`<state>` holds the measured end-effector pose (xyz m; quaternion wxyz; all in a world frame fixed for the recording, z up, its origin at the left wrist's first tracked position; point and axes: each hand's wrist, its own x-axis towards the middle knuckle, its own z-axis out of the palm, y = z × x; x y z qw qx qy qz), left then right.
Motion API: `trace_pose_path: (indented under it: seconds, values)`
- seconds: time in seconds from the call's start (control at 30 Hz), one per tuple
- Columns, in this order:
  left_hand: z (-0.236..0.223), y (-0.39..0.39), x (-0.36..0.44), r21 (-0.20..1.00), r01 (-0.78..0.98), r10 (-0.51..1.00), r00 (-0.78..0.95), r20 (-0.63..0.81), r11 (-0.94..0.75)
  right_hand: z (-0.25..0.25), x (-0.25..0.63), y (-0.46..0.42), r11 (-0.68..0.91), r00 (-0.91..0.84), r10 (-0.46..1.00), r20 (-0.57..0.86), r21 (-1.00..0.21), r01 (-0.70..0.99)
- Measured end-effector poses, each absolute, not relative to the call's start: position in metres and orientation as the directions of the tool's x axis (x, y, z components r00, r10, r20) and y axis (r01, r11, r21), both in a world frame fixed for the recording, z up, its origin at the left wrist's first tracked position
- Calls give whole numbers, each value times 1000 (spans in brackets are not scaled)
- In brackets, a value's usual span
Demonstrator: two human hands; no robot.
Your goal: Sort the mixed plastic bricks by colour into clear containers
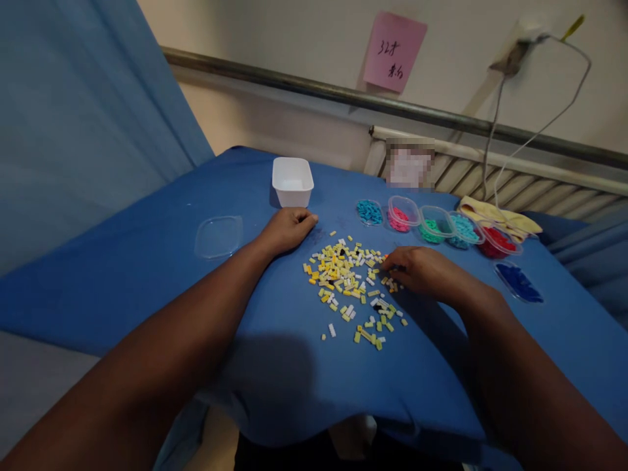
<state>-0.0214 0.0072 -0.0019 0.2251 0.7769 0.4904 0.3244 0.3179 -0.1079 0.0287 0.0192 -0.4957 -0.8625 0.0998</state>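
A loose pile of small building bricks (pixel 338 268), mostly yellow and white with a few black ones, lies spread on the blue cloth. My right hand (pixel 422 269) is at the pile's right edge with its fingers curled down among the bricks. A bit of orange shows at its fingertips; whether it is gripped is hard to tell. To the pile's upper left rests my left hand (pixel 288 229), fingers bent and thumb against them, the inside hidden. Just behind that hand stands a white plastic tub (pixel 293 183) with nothing visible in it.
Clear containers of coloured bricks line the back right: teal (pixel 369 212), pink (pixel 400 218), green (pixel 432 229), turquoise (pixel 464 230), red (pixel 498 241), dark blue (pixel 519 282). A clear lid (pixel 219 237) lies left. A yellow cloth (pixel 500 217) and radiator (pixel 451 167) are behind.
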Motion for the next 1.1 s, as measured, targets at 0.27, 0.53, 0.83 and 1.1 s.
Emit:
trace_pose_path:
  seconds: [0.27,0.53,0.83,1.1]
  values:
    - [0,3,-19,674,607,906,312,285,-421,45,274,-132,573,-572,810,128,-374,729]
    - [-4,6,-20,675,597,900,321,295,-434,40,226,-149,583,-611,791,-2,-298,756]
    - [-1,7,-21,666,621,910,305,281,-414,55,236,-144,535,-547,836,50,-299,790]
    - [4,6,-22,636,655,913,304,271,-407,70,356,-117,-17,17,1000,-1,-88,996]
